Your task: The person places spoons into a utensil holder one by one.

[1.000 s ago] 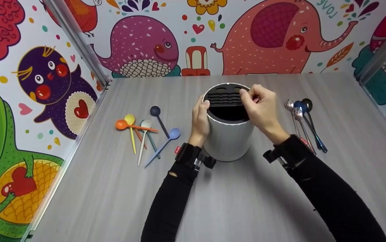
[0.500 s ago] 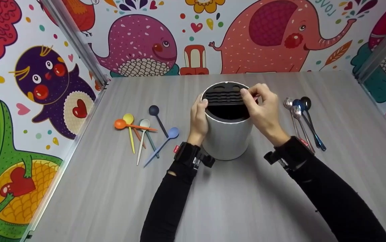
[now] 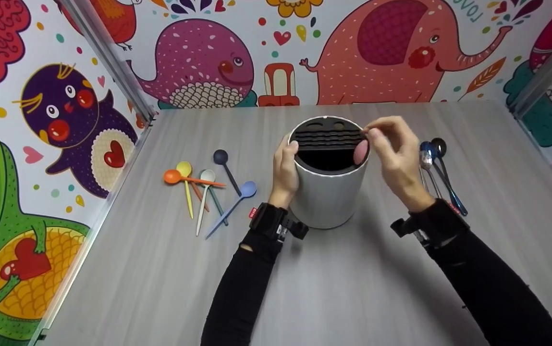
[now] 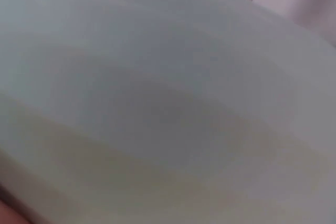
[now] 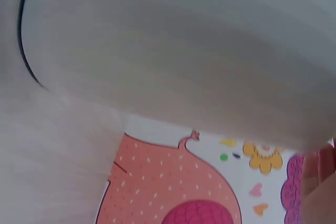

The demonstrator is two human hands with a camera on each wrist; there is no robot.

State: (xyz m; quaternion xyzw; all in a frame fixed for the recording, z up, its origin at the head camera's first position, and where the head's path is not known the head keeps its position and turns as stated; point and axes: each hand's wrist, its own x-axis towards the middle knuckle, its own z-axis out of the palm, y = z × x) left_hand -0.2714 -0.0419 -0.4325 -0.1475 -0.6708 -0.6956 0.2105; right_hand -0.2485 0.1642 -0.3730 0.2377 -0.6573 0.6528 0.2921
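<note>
A white round holder (image 3: 326, 197) with a black slotted insert (image 3: 326, 137) stands mid-table. My left hand (image 3: 285, 168) grips its left wall, thumb at the rim. My right hand (image 3: 393, 149) hovers at the right rim with curled fingers, pinching what looks like a pink spoon (image 3: 361, 152); its bowl hangs just inside the rim and its handle is mostly hidden. The left wrist view is filled by the holder's white wall (image 4: 168, 103). In the right wrist view that wall (image 5: 184, 51) is a blur.
Several coloured plastic spoons (image 3: 203, 190) lie in a loose heap left of the holder. Several metal spoons (image 3: 436, 161) lie to its right, partly behind my right hand. Cartoon-painted walls close in the grey table (image 3: 328, 288) on three sides.
My right hand has shifted right, from over the black insert to the holder's right rim, and the pink bowl now shows inside the rim. The left hand has kept its grip.
</note>
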